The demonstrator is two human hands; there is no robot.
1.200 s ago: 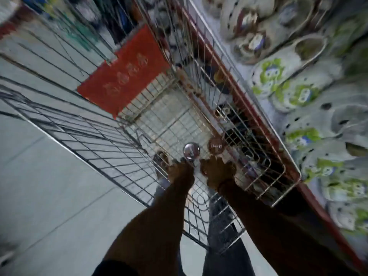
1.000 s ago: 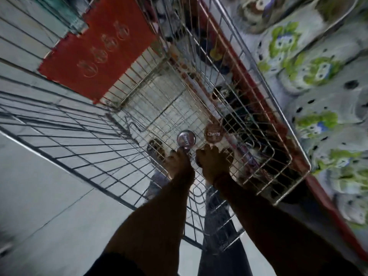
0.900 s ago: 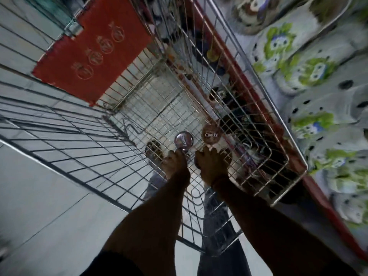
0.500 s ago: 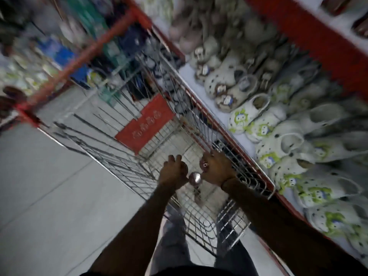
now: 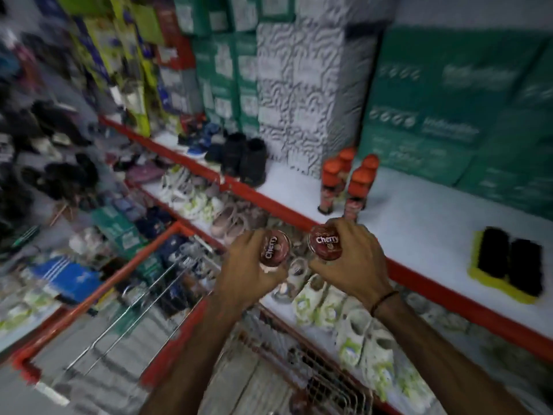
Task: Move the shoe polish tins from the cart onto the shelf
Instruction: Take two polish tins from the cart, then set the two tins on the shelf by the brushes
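Note:
My left hand [image 5: 250, 271] grips a round dark red shoe polish tin [image 5: 273, 246] with a white "Cherry" label, its lid turned toward me. My right hand [image 5: 353, 262] holds a second red Cherry tin [image 5: 325, 241] the same way. Both tins hover just in front of the red front edge of the white shelf [image 5: 419, 211], below its level surface. The wire cart [image 5: 167, 295] with its red rim lies below and to the left of my arms.
Several orange-capped bottles [image 5: 347, 184] stand on the shelf just behind my right hand. Two black brushes on a yellow pad [image 5: 508, 262] lie at the right. Black shoes [image 5: 245, 157] and stacked boxes [image 5: 449, 115] fill the back. White-green clogs [image 5: 359, 333] sit on the lower shelf.
Both hands have lifted out of the cart, each with a tin, and risen to the shelf edge. The view has swung up from the cart floor to the shelves.

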